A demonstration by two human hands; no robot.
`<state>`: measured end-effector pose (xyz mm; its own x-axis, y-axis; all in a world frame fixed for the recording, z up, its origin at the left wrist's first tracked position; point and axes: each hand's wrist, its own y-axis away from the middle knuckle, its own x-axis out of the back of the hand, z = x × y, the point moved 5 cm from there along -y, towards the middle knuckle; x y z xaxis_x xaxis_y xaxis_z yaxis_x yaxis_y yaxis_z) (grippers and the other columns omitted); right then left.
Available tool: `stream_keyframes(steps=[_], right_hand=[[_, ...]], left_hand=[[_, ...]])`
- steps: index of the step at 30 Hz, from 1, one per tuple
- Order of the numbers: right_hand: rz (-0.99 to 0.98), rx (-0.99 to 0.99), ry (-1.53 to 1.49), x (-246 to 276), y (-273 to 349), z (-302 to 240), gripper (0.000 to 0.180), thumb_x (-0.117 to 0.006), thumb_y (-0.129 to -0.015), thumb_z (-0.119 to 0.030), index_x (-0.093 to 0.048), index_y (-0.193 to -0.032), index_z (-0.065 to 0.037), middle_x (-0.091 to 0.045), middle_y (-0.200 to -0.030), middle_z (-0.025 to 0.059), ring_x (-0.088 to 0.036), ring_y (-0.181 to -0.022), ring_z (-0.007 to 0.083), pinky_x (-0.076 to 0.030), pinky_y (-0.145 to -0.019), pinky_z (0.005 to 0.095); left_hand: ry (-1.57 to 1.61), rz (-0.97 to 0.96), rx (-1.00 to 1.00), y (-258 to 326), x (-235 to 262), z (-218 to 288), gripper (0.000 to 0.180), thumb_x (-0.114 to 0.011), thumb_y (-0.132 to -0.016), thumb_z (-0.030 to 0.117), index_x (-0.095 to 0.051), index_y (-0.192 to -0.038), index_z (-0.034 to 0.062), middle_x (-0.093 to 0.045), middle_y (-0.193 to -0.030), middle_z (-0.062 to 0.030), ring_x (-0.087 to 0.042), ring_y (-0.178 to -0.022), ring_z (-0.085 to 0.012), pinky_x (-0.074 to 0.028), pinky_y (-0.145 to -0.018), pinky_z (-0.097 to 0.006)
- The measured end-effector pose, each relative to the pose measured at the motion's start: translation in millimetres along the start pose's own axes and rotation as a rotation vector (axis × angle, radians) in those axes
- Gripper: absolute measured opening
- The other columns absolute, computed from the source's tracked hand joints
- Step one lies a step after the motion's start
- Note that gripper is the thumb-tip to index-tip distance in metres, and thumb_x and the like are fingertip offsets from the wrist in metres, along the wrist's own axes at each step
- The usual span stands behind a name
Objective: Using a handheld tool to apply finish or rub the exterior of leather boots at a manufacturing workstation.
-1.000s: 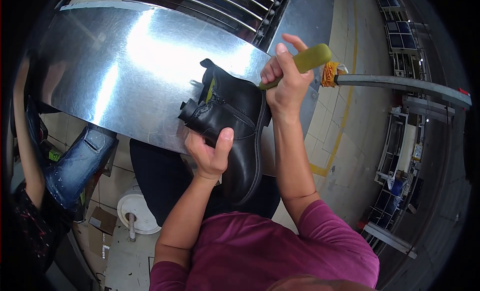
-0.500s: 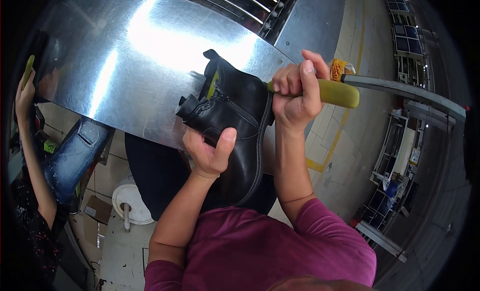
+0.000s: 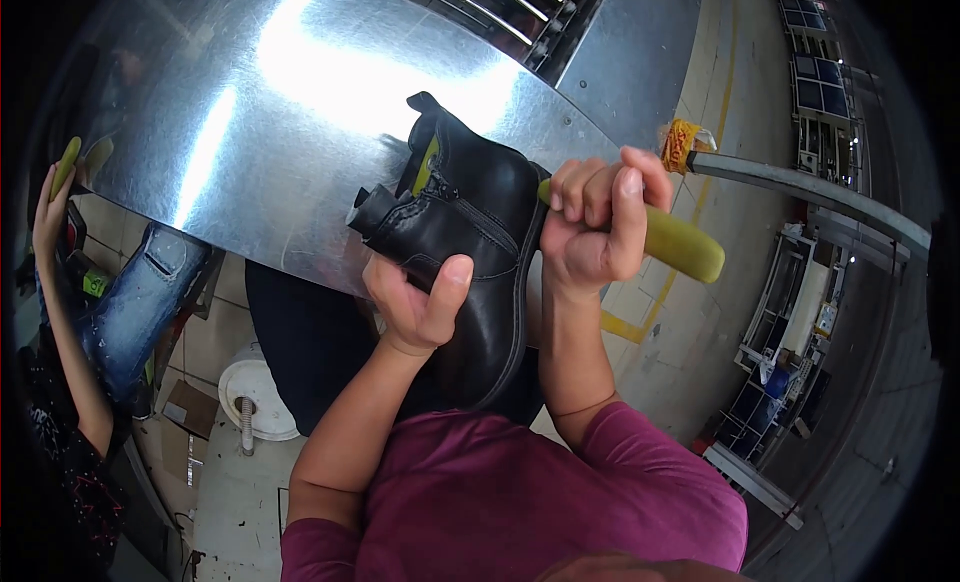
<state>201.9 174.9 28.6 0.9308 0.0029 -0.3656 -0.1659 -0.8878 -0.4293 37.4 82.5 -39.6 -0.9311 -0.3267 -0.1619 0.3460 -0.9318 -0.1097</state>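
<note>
A black leather ankle boot (image 3: 480, 252) lies on its side over the near edge of the metal table, its toe toward me and its opening facing away to the left. Yellow-green lining shows inside the opening. My left hand (image 3: 415, 307) grips the boot's upper, thumb on top and fingers hidden beneath. In my closed right hand (image 3: 598, 222) is an olive-yellow rounded bar (image 3: 682, 244). One end of it sticks out by the sole edge near the heel, and the thicker end points out to the right. Whether its tip touches the boot I cannot tell.
The shiny metal table (image 3: 300, 172) meets a roller conveyor (image 3: 500, 12) at the back. A grey metal bar (image 3: 800, 177) with orange wrapping juts in from the right. At left, a co-worker's hand (image 3: 50, 212) holds a similar bar. A white round lid (image 3: 262, 392) sits lower left.
My right hand has moved slightly toward me, and the bar has tilted so its outer end sits lower. The boot and my left hand stay nearly in place.
</note>
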Motion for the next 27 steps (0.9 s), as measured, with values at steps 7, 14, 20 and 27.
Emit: stream_keyframes(steps=[7,14,20,27], right_hand=[[-0.057,0.03,0.105,-2,10,-4,0.024,-0.047,-0.107,-0.016,-0.061,-0.122,-0.004,-0.032,-0.059,-0.0017,-0.034,-0.049,0.0119,-0.036,-0.05,0.0315],[-0.029,0.042,0.017,-1,16,-5,0.022,-0.05,-0.104,-0.009,-0.061,-0.12,0.0,-0.036,-0.058,-0.0023,-0.034,-0.048,0.0097,-0.037,-0.049,0.0297],[-0.061,0.009,0.038,-7,23,-10,0.023,-0.049,-0.105,-0.013,-0.061,-0.121,-0.002,-0.034,-0.058,-0.0022,-0.034,-0.048,0.011,-0.037,-0.05,0.0312],[-0.086,-0.031,0.027,-10,32,-13,0.022,-0.048,-0.105,-0.014,-0.06,-0.118,-0.003,-0.031,-0.058,-0.0022,-0.033,-0.047,0.0114,-0.035,-0.048,0.0314]], left_hand=[[-0.009,-0.01,0.021,2,3,-7,0.043,-0.074,-0.086,0.031,-0.066,-0.111,-0.002,-0.069,-0.103,-0.015,-0.067,-0.089,-0.03,-0.052,-0.083,-0.038],[-0.022,-0.017,-0.02,1,1,-5,0.041,-0.073,-0.086,0.03,-0.066,-0.111,-0.0018,-0.069,-0.102,-0.0146,-0.067,-0.088,-0.0294,-0.053,-0.083,-0.038],[0.013,-0.007,-0.011,-5,3,-2,0.041,-0.073,-0.086,0.029,-0.066,-0.112,-0.0021,-0.069,-0.102,-0.0143,-0.066,-0.09,-0.0287,-0.052,-0.085,-0.038],[-0.002,0.021,-0.019,-7,1,-3,0.04,-0.073,-0.086,0.028,-0.066,-0.112,-0.0021,-0.068,-0.102,-0.0153,-0.066,-0.09,-0.0295,-0.052,-0.084,-0.038]])
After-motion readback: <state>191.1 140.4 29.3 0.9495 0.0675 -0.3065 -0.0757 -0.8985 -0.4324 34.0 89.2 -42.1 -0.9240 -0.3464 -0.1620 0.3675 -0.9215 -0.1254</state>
